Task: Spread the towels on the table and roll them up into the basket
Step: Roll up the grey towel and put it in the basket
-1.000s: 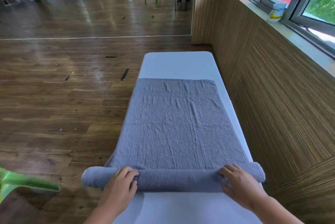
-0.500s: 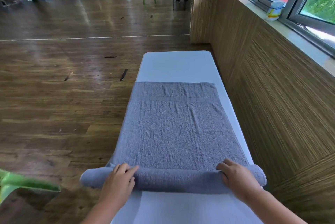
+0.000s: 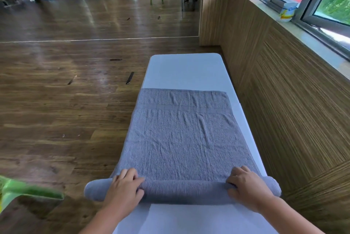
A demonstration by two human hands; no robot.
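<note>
Where it lies unrolled, the grey towel (image 3: 185,139) wrinkles.

Your left hand (image 3: 123,190) and right hand (image 3: 248,188) are bare, and both forearms (image 3: 289,216) run bare to the bottom edge of view.

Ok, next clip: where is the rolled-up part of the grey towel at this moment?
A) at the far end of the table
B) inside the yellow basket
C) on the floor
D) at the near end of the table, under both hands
D: the roll of the grey towel lies across the near end of the table, with the left hand and right hand curled over it.
</note>
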